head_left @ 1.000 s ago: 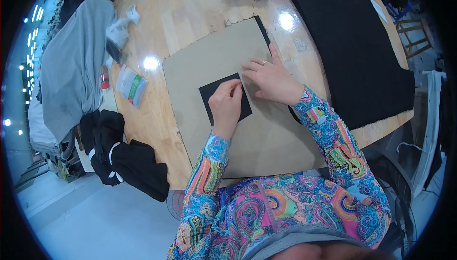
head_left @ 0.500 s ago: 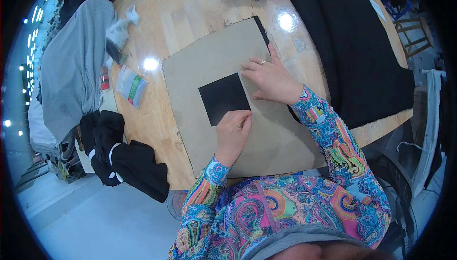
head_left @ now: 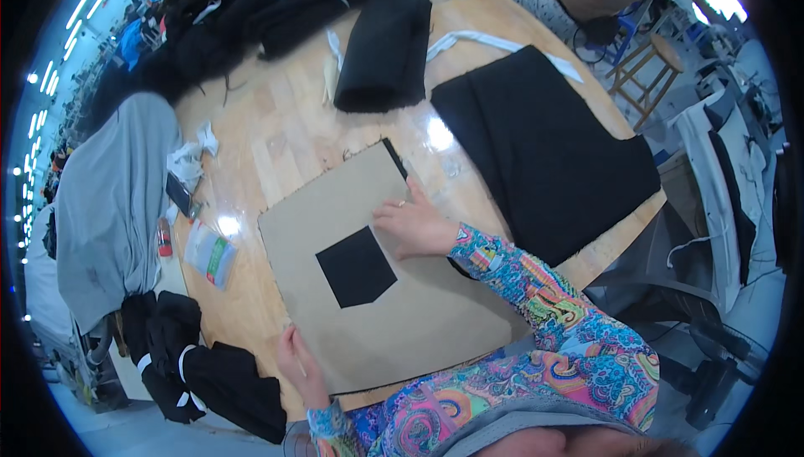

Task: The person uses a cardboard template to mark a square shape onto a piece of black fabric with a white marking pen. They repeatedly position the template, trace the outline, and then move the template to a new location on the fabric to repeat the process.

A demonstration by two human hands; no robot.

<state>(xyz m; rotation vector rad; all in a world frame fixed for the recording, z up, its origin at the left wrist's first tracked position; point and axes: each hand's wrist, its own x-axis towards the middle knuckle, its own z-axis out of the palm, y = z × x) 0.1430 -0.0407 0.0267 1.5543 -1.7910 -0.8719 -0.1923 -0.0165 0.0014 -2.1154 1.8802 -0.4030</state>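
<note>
A tan fabric panel [head_left: 435, 315] lies on the wooden table in front of me, with black showing along its far right edge. On the panel rests a black pocket-shaped piece [head_left: 358, 269] with a pointed lower end. My right hand [head_left: 416, 227] is spread on the panel just right of the black piece, fingers stretched toward the far edge. By the panel's near left edge is my left hand [head_left: 301, 365], its fingers curled together. A small pale bit shows at those fingers, too small to name.
Folded black fabric [head_left: 544, 156] covers the table's right side, and a black roll [head_left: 385, 51] lies at the back. To the left are a plastic packet [head_left: 209, 254], a small red item [head_left: 163, 238], grey cloth [head_left: 113, 206] and tied black bundles [head_left: 226, 382]. A wooden stool [head_left: 649, 80] stands beyond.
My left hand has left the black piece's lower corner and moved to the panel's near left edge. My right hand stays on the panel. The head view has tilted upward.
</note>
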